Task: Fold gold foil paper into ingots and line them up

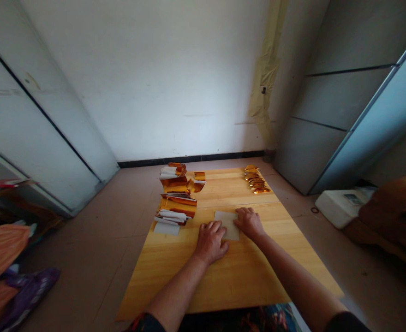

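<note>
One pale paper sheet [231, 229] lies flat on the wooden table [244, 281] in my feed | left hand [210, 242]: unclenched, loosely bent fingers over its left side | right hand [250, 222]: unclenched, fingertips on its right edge | I also see gold-and-white paper piles [180, 206] beyond, to the left, and folded gold pieces [256, 180] at the far right corner
</note>
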Demonstrator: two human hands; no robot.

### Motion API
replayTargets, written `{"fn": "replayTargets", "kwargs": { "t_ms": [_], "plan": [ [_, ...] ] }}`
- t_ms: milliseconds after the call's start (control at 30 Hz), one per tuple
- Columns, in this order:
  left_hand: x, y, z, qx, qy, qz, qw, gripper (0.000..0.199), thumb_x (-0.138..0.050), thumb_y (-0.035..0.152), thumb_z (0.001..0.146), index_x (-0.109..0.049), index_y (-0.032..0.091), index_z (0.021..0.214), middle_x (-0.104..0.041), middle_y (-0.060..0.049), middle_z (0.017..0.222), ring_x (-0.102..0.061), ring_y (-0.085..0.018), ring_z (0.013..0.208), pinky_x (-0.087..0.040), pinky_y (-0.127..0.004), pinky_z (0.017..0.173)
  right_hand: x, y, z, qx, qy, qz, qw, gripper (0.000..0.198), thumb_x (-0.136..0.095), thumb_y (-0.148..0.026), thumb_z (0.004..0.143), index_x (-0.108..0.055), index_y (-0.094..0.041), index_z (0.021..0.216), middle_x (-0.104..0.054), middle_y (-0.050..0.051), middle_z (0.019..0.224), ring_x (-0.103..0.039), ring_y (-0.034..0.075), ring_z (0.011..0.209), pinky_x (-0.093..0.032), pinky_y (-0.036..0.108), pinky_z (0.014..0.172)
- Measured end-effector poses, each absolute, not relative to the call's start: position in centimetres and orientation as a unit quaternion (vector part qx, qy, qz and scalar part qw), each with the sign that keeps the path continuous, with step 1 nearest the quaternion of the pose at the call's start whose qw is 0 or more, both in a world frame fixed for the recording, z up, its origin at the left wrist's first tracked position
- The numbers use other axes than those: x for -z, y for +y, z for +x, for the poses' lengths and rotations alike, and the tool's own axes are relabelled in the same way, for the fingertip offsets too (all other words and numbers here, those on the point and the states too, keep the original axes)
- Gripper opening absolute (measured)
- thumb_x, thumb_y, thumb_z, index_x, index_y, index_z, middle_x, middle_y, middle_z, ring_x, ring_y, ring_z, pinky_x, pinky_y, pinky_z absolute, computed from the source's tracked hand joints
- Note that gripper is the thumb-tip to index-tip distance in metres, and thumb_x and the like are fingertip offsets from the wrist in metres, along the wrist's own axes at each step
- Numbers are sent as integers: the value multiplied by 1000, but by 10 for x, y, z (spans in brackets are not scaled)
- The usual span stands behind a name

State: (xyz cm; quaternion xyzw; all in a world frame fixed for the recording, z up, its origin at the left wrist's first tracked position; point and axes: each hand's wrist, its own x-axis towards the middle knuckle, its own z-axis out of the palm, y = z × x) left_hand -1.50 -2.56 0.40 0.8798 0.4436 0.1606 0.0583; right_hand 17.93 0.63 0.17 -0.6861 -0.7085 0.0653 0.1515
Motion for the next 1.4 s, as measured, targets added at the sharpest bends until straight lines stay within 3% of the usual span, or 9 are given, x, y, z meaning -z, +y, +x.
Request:
{"fn": "replayTargets", "kwargs": {
  "t_ms": [100,267,500,733,1033,1267,1400],
  "plan": [
    [-2,-25,-15,-163,451,875,64,39,-61,37,74,-58,26,111,-53,-7,126,-46,-25,114,-34,-43,94,-7,14,172,-90,-693,-705,123,37,-60,-33,76,-59,-25,112,-62,6,111,-48,24,107,-35,34,81],
    [0,-23,-16,-160,454,873,75,41,-62,36,72,-60,26,111,-51,-7,126,-45,-26,113,-34,-43,95,-11,26,164,-127,-679,-715,108,25,-61,-40,75,-65,-23,93,-62,6,102,-49,24,104,-34,35,80],
    [0,-23,-16,-169,456,870,80,41,-61,36,72,-60,26,112,-51,-8,119,-45,-25,112,-35,-42,94,-9,27,166,-117,-733,-646,178,17,-59,-19,73,-66,-21,88,-63,4,95,-53,18,94,-37,27,77],
    [-4,-24,-17,-169,459,870,66,39,-61,37,73,-62,27,110,-54,-7,106,-46,-25,104,-37,-41,90,-1,10,175,-106,-812,-546,178,26,-55,-11,74,-69,-21,93,-65,4,88,-55,17,88,-39,26,79],
    [-10,-29,-19,-153,456,875,52,39,-59,37,76,-59,28,114,-55,-7,108,-47,-25,103,-36,-41,88,-10,-6,165,4,-843,-531,85,22,-45,-25,91,-66,-24,98,-60,7,91,-50,19,89,-33,30,74],
    [-11,-30,-19,-145,448,881,40,30,-57,36,79,-60,24,106,-58,-7,103,-49,-24,100,-34,-43,89,-4,-5,170,20,-859,-505,82,20,-48,-25,89,-63,-23,102,-59,6,93,-48,19,90,-30,30,74],
    [-11,-33,-19,-151,449,881,11,27,-55,33,81,-60,24,106,-53,-9,120,-45,-26,110,-33,-46,92,-2,-7,171,38,-865,-492,93,24,-45,-33,91,-61,-22,105,-59,7,91,-47,20,88,-28,32,75]
  ]
}}
